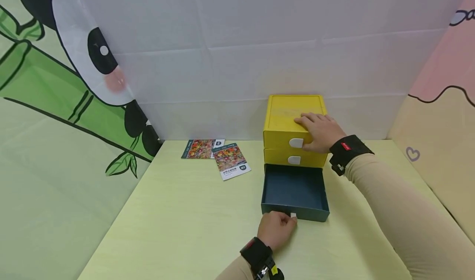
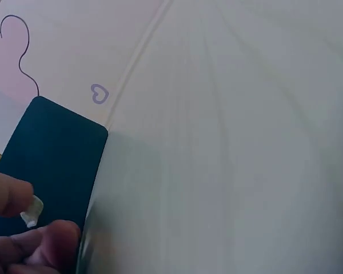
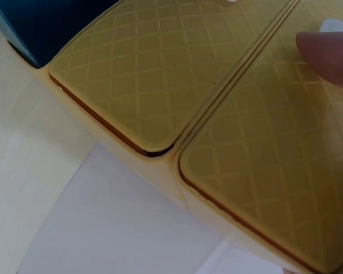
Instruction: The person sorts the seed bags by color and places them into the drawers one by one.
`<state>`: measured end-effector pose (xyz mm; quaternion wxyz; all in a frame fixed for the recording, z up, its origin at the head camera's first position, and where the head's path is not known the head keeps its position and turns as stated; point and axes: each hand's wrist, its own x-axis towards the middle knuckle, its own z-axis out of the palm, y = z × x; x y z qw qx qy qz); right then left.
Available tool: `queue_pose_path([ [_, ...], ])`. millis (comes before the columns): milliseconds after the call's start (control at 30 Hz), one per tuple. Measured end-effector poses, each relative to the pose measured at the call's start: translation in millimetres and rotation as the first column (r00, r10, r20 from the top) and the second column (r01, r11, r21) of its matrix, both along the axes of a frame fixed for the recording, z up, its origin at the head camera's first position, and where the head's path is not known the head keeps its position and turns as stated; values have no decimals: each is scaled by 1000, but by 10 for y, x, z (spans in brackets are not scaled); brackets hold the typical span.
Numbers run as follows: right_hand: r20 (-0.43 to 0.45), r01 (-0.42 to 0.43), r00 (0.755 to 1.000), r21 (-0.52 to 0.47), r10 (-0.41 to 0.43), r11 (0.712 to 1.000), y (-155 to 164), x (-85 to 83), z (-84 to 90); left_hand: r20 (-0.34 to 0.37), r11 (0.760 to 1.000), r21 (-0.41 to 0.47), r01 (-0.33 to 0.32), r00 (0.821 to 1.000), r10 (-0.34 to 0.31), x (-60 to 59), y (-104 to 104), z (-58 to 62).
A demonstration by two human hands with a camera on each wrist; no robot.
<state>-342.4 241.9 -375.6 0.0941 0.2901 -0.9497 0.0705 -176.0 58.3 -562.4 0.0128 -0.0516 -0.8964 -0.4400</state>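
— Head view first: how far along does the drawer work look?
— The dark blue bottom drawer (image 1: 295, 191) stands pulled well out of the yellow drawer unit (image 1: 293, 125), and nothing shows inside it. The left hand (image 1: 276, 228) is at the drawer's front, at about 6 o'clock from the unit, fingers curled and pinching the small white pull tab (image 1: 293, 215). I'd judge the pull-out done or nearly so; the two yellow drawers above sit flush and shut.
— And the other hand?
— The right hand (image 1: 319, 131) lies on the unit's top front edge, fingers fairly straight and close together, pressing down, thumb over the top drawer's face.
— Any writing to read?
— Two printed cards (image 1: 219, 154) with colourful pictures lie on the pale green table (image 1: 178, 214) at about 9 o'clock from the unit; their small print is too fine to read. The red tags on the wrist straps are also illegible.
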Motion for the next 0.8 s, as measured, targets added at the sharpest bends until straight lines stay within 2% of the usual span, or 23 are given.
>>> queue_pose_path([
  [167,3,5,1000,4,-5,1000,3,-3,-3,42,998,-39,53,998,-52,45,-107,39],
  [233,1,7,1000,10,-7,1000,5,-19,-15,32,996,-60,72,997,-70,59,-203,79],
  [400,-9,5,1000,13,-5,1000,-3,-32,-24,-33,985,-150,81,996,-87,118,-553,259],
  [500,-11,0,1000,8,0,1000,-5,-35,-26,-38,980,-192,54,997,-63,122,-782,380],
  [633,-9,3,1000,9,-3,1000,3,-48,-37,-36,970,-240,-43,999,36,-19,-1062,525],
  [800,-9,5,1000,14,-5,1000,-4,-41,-28,-77,928,-323,-187,982,171,-360,-1365,653],
])
